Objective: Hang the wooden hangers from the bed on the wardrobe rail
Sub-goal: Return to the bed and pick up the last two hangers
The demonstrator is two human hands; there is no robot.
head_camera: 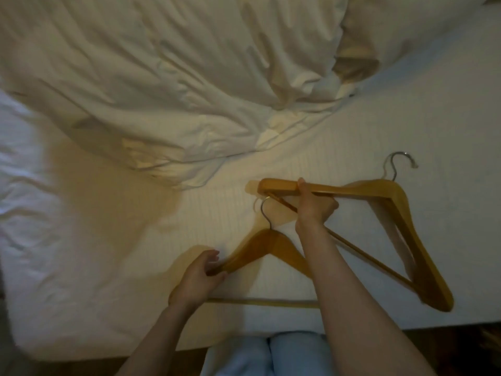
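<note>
Seemingly just two: left hand point(198, 278) grips near hanger point(273, 240), right hand point(314, 207) grips far hanger point(366, 188).

Left hanger point(271, 241), right hanger point(400, 192): wooden, metal-hooked, adjacent on bed point(81, 253).

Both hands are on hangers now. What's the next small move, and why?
Probably raise the right hand straight up first, taking the far hanger clear. The left hand grips the near hanger, whose hook lies close beside the far hanger's end and bar, so a sideways pull might snag the two.
</note>
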